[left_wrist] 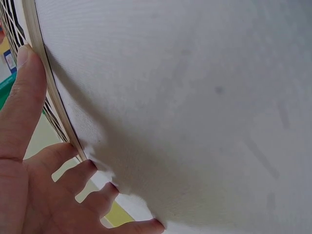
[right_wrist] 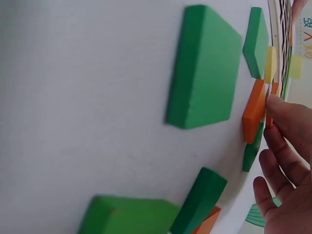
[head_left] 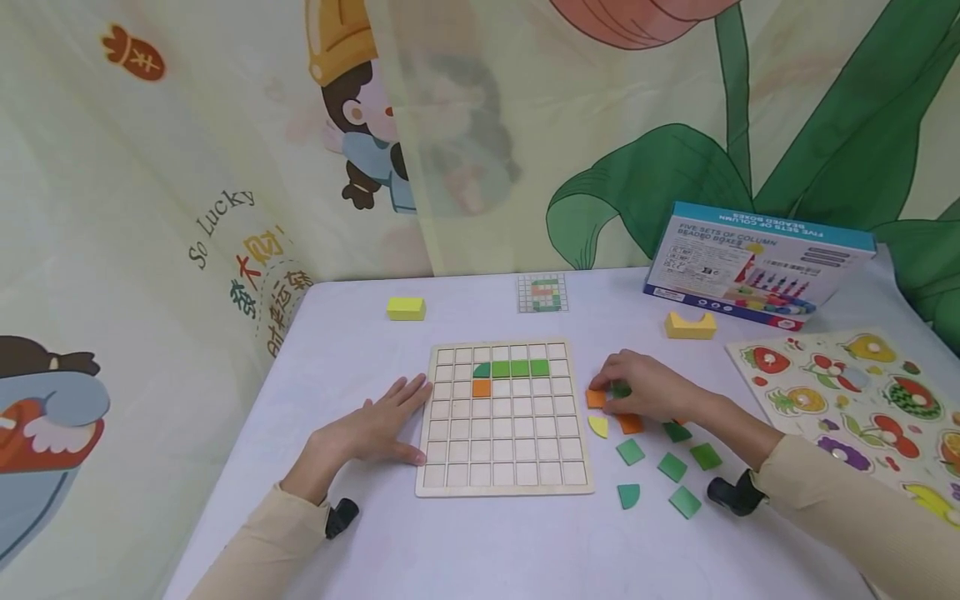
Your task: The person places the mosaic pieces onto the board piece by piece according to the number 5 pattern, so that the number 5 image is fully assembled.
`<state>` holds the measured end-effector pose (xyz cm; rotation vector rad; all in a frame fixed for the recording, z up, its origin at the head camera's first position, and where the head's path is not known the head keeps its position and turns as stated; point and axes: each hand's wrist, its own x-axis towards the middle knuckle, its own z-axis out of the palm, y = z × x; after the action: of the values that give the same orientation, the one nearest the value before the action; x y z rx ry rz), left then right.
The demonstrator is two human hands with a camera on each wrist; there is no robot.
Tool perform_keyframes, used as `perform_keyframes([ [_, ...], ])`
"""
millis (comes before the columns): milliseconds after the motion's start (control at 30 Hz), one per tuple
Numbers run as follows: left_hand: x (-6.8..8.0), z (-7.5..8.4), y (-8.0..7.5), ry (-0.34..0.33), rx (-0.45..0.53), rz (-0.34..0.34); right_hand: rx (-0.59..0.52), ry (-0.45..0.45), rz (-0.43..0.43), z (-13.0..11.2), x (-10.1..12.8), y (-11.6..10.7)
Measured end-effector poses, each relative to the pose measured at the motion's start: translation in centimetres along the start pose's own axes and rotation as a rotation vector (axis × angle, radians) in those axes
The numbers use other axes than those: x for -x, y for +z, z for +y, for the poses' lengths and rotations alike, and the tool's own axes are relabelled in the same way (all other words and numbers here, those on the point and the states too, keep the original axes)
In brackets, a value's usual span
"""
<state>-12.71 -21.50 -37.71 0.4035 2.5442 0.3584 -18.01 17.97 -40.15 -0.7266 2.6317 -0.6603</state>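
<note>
A wooden grid board [head_left: 505, 430] lies mid-table, with a green quarter-round tile [head_left: 482, 371], three light green square tiles [head_left: 520, 368] in a row and an orange square tile [head_left: 482, 389] in its cells. My left hand [head_left: 382, 422] rests at the board's left edge, fingers spread; the left wrist view shows the thumb [left_wrist: 30, 92] touching the rim. Right of the board, my right hand [head_left: 651, 388] pinches an orange tile [right_wrist: 269, 120] between thumb and forefinger. Around it lie another orange tile [right_wrist: 253, 112], a yellow quarter-round tile [head_left: 598, 427] and several green tiles [head_left: 672, 467].
A small pattern card [head_left: 542, 293] lies behind the board. A yellow block [head_left: 406, 309] stands at the back left, a yellow arch block [head_left: 690, 326] at the back right. Beyond the arch is a cardboard box [head_left: 757, 265]; a fruit picture board [head_left: 813, 423] lies at the right.
</note>
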Motion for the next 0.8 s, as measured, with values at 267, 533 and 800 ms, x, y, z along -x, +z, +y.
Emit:
perform_keyframes([
  [267, -0.1, -0.2, 0.1, -0.001, 0.001, 0.001, -0.036, -0.068, 0.065, -2.5, -2.1, 0.3],
  [533, -0.2, -0.3, 0.2, -0.003, -0.007, -0.010, -0.011, -0.214, 0.069, -6.6, -4.6, 1.8],
  [800, -0.3, -0.4, 0.2, 0.009, -0.022, 0.001, 0.034, -0.284, 0.070, -9.9, -6.6, 3.5],
])
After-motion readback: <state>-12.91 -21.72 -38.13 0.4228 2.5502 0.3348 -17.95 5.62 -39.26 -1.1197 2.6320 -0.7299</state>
